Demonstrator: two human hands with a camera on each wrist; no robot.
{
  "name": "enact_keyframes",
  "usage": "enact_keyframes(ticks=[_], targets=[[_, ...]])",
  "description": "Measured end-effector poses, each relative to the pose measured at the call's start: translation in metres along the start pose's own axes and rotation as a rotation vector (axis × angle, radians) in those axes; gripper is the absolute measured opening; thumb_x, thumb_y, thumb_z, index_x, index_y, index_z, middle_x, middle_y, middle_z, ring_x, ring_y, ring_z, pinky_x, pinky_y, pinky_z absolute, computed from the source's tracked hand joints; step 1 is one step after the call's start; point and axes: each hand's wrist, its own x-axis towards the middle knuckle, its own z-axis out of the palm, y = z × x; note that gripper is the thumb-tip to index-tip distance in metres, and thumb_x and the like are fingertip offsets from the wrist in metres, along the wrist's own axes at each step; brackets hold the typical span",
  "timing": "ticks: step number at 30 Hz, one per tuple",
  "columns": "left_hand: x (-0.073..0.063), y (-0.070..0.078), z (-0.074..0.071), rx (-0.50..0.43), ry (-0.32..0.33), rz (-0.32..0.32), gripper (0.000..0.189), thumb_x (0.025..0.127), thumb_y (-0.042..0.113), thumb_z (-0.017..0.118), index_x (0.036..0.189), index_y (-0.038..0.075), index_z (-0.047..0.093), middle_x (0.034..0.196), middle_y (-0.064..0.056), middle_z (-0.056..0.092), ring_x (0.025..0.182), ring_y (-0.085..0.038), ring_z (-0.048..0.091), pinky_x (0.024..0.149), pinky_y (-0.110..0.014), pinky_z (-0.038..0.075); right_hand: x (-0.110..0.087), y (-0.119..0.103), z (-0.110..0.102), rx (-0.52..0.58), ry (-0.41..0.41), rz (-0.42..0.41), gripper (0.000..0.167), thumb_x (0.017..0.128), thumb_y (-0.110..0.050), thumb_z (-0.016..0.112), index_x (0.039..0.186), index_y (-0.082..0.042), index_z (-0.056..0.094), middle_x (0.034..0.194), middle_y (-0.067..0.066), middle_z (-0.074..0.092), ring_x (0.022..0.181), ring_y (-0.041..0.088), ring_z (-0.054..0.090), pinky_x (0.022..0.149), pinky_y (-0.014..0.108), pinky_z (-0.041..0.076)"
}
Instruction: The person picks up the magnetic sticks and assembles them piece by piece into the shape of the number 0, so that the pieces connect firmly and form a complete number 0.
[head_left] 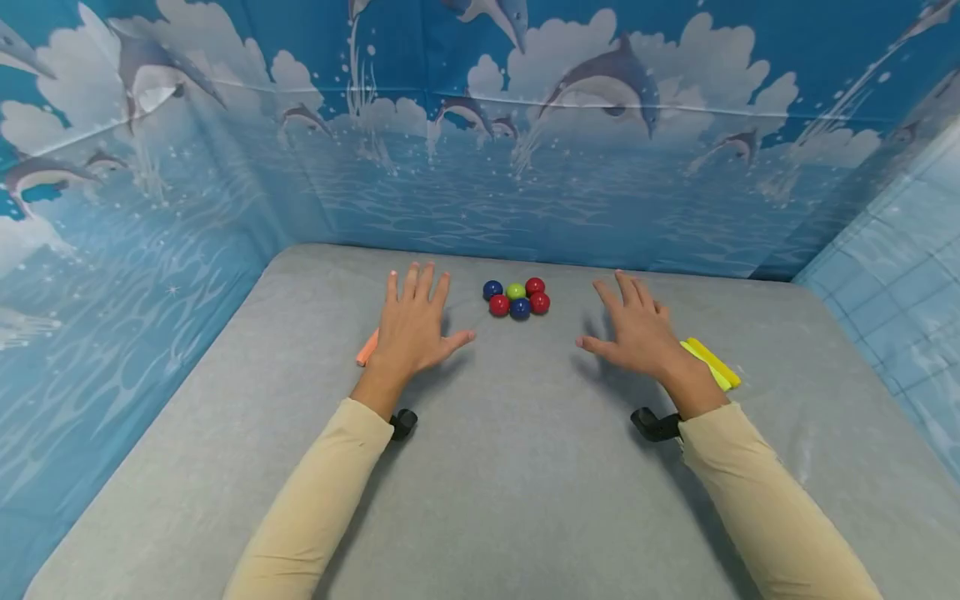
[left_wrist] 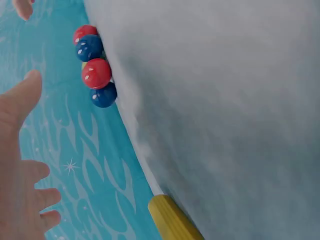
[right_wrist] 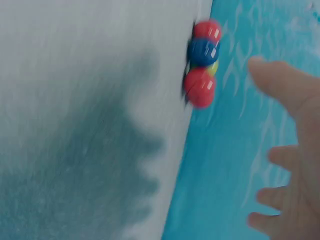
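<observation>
Both hands hover above the grey table with fingers spread and nothing held. My left hand (head_left: 415, 325) is left of a cluster of glossy balls; my right hand (head_left: 637, 329) is right of it. The cluster has red balls (head_left: 498, 306), two dark blue balls (head_left: 520, 309) and a lime green ball (head_left: 515, 291). An orange stick (head_left: 366, 350) shows partly from behind the left hand. In the left wrist view, a ridged yellow stick (left_wrist: 172, 218) lies below that hand. A yellow stick (head_left: 716, 363) and a lime yellow stick (head_left: 722, 380) lie beside the right wrist, partly covered.
The grey tabletop (head_left: 517, 467) meets a blue curtain (head_left: 450, 192) printed with dolphins at its back edge. More curtain hangs along the left and right sides. A black wrist device (head_left: 655, 425) sticks out inward from the right wrist, another black device (head_left: 403, 424) from the left.
</observation>
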Motion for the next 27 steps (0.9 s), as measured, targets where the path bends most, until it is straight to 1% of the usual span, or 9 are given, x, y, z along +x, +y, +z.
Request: enact_keyframes(ticks=[3,6,10,12,14,17,20,23,27], targets=[[-0.003,-0.006,-0.001,-0.008,-0.017,0.034,0.092,0.09,0.068,0.052,0.158,0.013,0.024,0.165,-0.016,0.02,0.153,-0.037,0.016,0.122,-0.062,0.014,-0.01,-0.007,-0.006,0.036,-0.061,-0.055,0.085,0.091,-0.045,0.066,0.157,-0.01,0.025,0.163,0.026,0.011,0.149,0.051,0.01,0.104,0.078,0.021],[-0.012,-0.017,-0.004,-0.059,-0.011,0.086,0.081,0.094,0.054,0.059,0.156,0.011,0.029,0.161,-0.017,0.028,0.15,-0.036,0.025,0.12,-0.06,0.02,-0.024,-0.009,-0.011,0.073,-0.095,-0.128,0.072,0.093,-0.036,0.066,0.152,-0.008,0.037,0.16,0.025,0.026,0.147,0.049,0.018,0.105,0.077,0.022],[-0.029,-0.037,-0.008,-0.158,0.092,0.196,0.06,0.093,0.036,0.068,0.142,0.005,0.052,0.143,-0.018,0.053,0.135,-0.035,0.047,0.112,-0.055,0.037,-0.041,-0.003,-0.015,0.132,-0.14,-0.216,0.055,0.095,-0.029,0.065,0.142,-0.004,0.051,0.147,0.023,0.05,0.138,0.046,0.039,0.107,0.07,0.031],[-0.036,-0.047,-0.008,-0.195,0.161,0.247,0.048,0.091,0.029,0.071,0.13,0.003,0.063,0.129,-0.017,0.062,0.123,-0.035,0.056,0.105,-0.053,0.044,-0.048,0.003,-0.015,0.162,-0.168,-0.235,0.051,0.096,-0.028,0.064,0.139,-0.002,0.055,0.141,0.021,0.056,0.133,0.045,0.047,0.106,0.065,0.036],[-0.042,-0.056,-0.007,-0.217,0.212,0.27,0.036,0.089,0.023,0.073,0.117,0.001,0.069,0.118,-0.016,0.067,0.114,-0.034,0.061,0.099,-0.051,0.048,-0.054,0.009,-0.016,0.176,-0.189,-0.243,0.049,0.097,-0.027,0.063,0.137,-0.001,0.056,0.138,0.02,0.059,0.129,0.043,0.052,0.104,0.062,0.041],[-0.049,-0.067,-0.006,-0.211,0.224,0.252,0.027,0.088,0.018,0.073,0.108,0.0,0.073,0.109,-0.015,0.07,0.105,-0.033,0.064,0.091,-0.049,0.052,-0.062,0.018,-0.017,0.188,-0.197,-0.24,0.048,0.097,-0.025,0.063,0.136,0.001,0.057,0.137,0.021,0.061,0.127,0.041,0.056,0.103,0.062,0.042],[-0.054,-0.073,-0.005,-0.195,0.195,0.212,0.024,0.088,0.017,0.072,0.104,0.0,0.074,0.102,-0.014,0.071,0.098,-0.032,0.063,0.085,-0.047,0.052,-0.067,0.024,-0.016,0.204,-0.2,-0.232,0.047,0.097,-0.024,0.063,0.135,0.002,0.057,0.135,0.021,0.061,0.125,0.041,0.058,0.102,0.061,0.043],[-0.057,-0.075,-0.004,-0.187,0.17,0.183,0.02,0.088,0.019,0.071,0.097,0.001,0.076,0.088,-0.011,0.07,0.085,-0.029,0.06,0.076,-0.042,0.051,-0.07,0.028,-0.013,0.225,-0.214,-0.228,0.049,0.097,-0.026,0.064,0.135,0.002,0.057,0.135,0.021,0.062,0.125,0.04,0.058,0.1,0.059,0.046],[-0.057,-0.074,-0.002,-0.195,0.153,0.171,0.018,0.089,0.02,0.069,0.087,0.004,0.077,0.071,-0.006,0.067,0.07,-0.023,0.054,0.066,-0.036,0.046,-0.071,0.03,-0.009,0.237,-0.239,-0.229,0.05,0.096,-0.029,0.064,0.135,0.002,0.057,0.135,0.02,0.061,0.126,0.04,0.057,0.099,0.056,0.048]])
